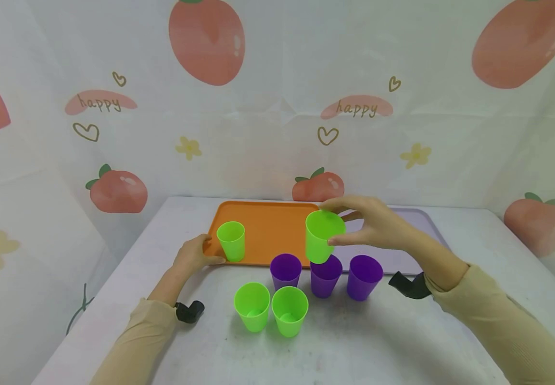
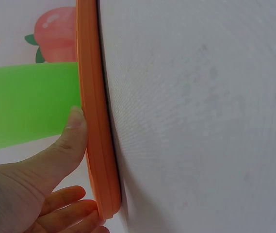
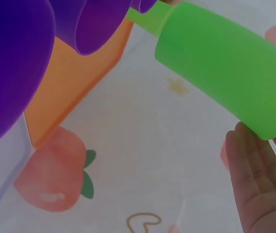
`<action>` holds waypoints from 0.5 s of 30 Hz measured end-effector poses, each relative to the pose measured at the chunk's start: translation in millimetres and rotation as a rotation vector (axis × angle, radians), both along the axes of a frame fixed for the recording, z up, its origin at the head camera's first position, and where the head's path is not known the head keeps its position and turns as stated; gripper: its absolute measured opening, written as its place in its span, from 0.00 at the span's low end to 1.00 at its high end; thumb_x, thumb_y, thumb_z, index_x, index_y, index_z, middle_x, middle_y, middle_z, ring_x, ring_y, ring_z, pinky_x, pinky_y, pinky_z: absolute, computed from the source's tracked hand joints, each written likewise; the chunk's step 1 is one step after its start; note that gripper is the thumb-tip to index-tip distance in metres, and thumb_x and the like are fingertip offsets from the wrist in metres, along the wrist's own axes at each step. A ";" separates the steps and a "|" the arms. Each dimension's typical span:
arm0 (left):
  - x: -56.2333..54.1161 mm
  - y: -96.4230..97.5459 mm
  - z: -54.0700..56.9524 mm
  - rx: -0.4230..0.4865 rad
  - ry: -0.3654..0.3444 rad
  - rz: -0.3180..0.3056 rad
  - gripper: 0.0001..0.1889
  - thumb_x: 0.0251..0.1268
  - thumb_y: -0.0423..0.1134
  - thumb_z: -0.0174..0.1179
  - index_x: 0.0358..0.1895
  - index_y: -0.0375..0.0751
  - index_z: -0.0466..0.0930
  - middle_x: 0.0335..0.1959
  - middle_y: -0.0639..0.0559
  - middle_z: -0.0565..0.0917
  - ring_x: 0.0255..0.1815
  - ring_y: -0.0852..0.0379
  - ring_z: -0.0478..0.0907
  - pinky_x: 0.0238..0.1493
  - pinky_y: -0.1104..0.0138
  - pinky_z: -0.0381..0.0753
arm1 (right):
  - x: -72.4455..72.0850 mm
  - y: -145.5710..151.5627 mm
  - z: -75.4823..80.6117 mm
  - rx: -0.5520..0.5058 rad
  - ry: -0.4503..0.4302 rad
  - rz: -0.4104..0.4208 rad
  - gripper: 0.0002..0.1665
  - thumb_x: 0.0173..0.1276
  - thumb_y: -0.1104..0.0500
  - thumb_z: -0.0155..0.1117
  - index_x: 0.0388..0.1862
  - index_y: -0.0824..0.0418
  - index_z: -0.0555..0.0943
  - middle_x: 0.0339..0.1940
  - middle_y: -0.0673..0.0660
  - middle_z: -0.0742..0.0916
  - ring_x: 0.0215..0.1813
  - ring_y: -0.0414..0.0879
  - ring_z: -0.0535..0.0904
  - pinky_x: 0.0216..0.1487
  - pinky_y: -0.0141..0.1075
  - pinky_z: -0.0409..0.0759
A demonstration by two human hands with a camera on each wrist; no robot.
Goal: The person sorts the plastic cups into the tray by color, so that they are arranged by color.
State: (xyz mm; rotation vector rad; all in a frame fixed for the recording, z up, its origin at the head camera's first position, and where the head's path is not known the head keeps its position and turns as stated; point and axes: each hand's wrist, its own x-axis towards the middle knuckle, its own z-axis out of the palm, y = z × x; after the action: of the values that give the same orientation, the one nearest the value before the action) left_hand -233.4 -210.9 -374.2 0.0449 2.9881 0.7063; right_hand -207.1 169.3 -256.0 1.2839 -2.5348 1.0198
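Observation:
My right hand holds a light-green plastic cup between thumb and fingers near its rim. The cup hangs above the orange tray's front right corner, over the middle purple cup. In the right wrist view, fingers lie against the green cup. My left hand grips the orange tray at its front left corner. The left wrist view has the thumb on the tray's rim. Another green cup stands upright on the tray, beside that hand.
Two green cups stand on the white table in front. Purple cups stand either side of the middle one, before the trays. A pale lilac tray lies to the right of the orange one. A printed cloth hangs behind.

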 end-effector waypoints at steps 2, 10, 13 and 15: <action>-0.1 0.0 0.2 -0.001 0.004 -0.003 0.39 0.50 0.46 0.69 0.61 0.25 0.65 0.61 0.29 0.72 0.63 0.31 0.66 0.64 0.45 0.67 | -3.2 -2.9 0.6 -0.004 -0.008 -0.005 0.34 0.48 0.59 0.76 0.56 0.62 0.76 0.52 0.56 0.84 0.51 0.47 0.82 0.49 0.37 0.84; -2.4 -1.3 -1.9 -0.005 0.003 -0.002 0.39 0.50 0.47 0.69 0.62 0.26 0.64 0.61 0.29 0.71 0.63 0.31 0.66 0.64 0.45 0.67 | -16.0 -15.4 1.1 0.015 -0.024 -0.029 0.34 0.48 0.59 0.76 0.56 0.64 0.76 0.51 0.57 0.84 0.51 0.51 0.81 0.48 0.39 0.84; -2.9 -1.5 -1.9 -0.006 0.003 -0.005 0.40 0.50 0.47 0.69 0.62 0.26 0.64 0.61 0.29 0.71 0.63 0.31 0.66 0.64 0.45 0.67 | -21.6 -19.9 -0.1 0.013 -0.033 -0.026 0.33 0.49 0.59 0.76 0.55 0.64 0.77 0.51 0.58 0.83 0.50 0.51 0.81 0.48 0.40 0.84; -2.7 -1.6 -2.3 -0.007 0.004 -0.005 0.40 0.50 0.47 0.69 0.62 0.26 0.65 0.61 0.29 0.71 0.63 0.31 0.66 0.64 0.45 0.67 | -25.1 -23.2 -0.7 0.015 -0.046 -0.028 0.33 0.49 0.58 0.75 0.55 0.63 0.77 0.51 0.57 0.83 0.50 0.50 0.81 0.49 0.41 0.84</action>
State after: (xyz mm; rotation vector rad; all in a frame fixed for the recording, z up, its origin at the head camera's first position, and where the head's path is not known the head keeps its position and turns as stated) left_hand -236.1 -212.5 -376.4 0.0532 2.9928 0.6959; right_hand -232.2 146.1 -256.7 1.2396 -2.5913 1.0394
